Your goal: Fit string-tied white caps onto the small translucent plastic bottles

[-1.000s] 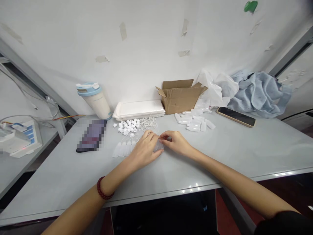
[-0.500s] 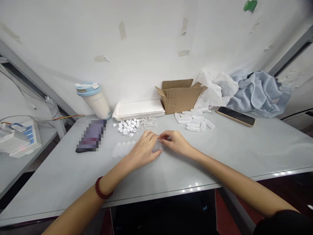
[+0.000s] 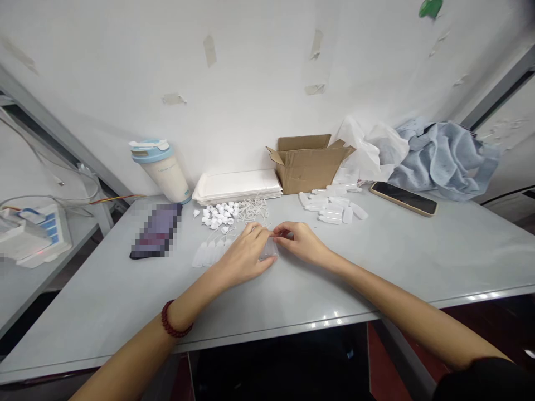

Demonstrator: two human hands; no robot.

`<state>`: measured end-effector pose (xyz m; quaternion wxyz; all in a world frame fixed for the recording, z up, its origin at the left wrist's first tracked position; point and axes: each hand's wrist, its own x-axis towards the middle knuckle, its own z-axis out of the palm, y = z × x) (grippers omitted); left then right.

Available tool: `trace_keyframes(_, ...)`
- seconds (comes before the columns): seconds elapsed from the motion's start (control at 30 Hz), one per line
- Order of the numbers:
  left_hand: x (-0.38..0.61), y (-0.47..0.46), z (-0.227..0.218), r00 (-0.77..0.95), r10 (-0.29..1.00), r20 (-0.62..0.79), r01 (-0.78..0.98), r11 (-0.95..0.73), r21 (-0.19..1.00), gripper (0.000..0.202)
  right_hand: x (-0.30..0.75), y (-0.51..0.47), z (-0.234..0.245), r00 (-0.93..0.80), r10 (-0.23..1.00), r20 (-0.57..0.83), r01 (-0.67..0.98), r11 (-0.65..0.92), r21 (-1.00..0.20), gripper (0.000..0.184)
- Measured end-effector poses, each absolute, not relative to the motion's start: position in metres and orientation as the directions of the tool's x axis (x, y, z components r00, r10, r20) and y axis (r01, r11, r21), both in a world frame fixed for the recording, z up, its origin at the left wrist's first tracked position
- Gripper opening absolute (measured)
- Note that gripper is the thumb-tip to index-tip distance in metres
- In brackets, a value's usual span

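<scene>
My left hand (image 3: 244, 254) is curled around a small translucent plastic bottle (image 3: 268, 250) near the middle of the grey table (image 3: 376, 262). My right hand (image 3: 301, 242) meets it from the right, fingertips pinched at the bottle's top on something too small to make out. Just left of my hands lies a row of small translucent bottles (image 3: 209, 253). Behind them sit a heap of white caps (image 3: 217, 216) and a tangle of thin white strings (image 3: 254, 209). More small bottles (image 3: 332, 205) lie in a loose group to the back right.
An open cardboard box (image 3: 307, 161) and a stack of white trays (image 3: 237, 186) stand against the wall. A blue-lidded tumbler (image 3: 161, 170), a dark phone (image 3: 156, 230), another phone (image 3: 403, 198), white bags (image 3: 368, 146) and blue cloth (image 3: 445, 159) also sit there. A device (image 3: 29, 234) rests on the left bench.
</scene>
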<state>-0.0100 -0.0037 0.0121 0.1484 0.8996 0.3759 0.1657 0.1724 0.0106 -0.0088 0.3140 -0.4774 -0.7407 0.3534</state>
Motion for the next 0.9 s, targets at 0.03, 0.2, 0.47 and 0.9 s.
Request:
trace_keyframes(0.03, -0.01, -0.004, 0.013, 0.661, 0.728, 0.182, 0.632, -0.67, 0.389, 0.026, 0.173, 0.011, -0.009, -0.35, 0.928, 0.126, 0.484, 0.294, -0.824, 0.016)
trace_keyframes(0.2, -0.011, -0.004, 0.014, 0.664, 0.725, 0.181, 0.629, -0.673, 0.388, 0.027, 0.173, 0.011, -0.008, -0.356, 0.926, 0.125, 0.486, 0.298, -0.821, 0.016)
trace_keyframes(0.47, -0.022, 0.007, 0.013, 0.528, 0.792, 0.306, 0.653, -0.609, 0.45, 0.027, 0.173, 0.011, -0.006, -0.34, 0.931, 0.136, 0.518, 0.306, -0.799, 0.013)
trace_keyframes(0.9, -0.067, 0.076, 0.006, 0.425, 0.841, 0.334, 0.802, -0.521, 0.291, 0.038, 0.214, 0.054, -0.001, -0.208, 0.883, 0.421, 0.931, 0.31, -0.192, 0.025)
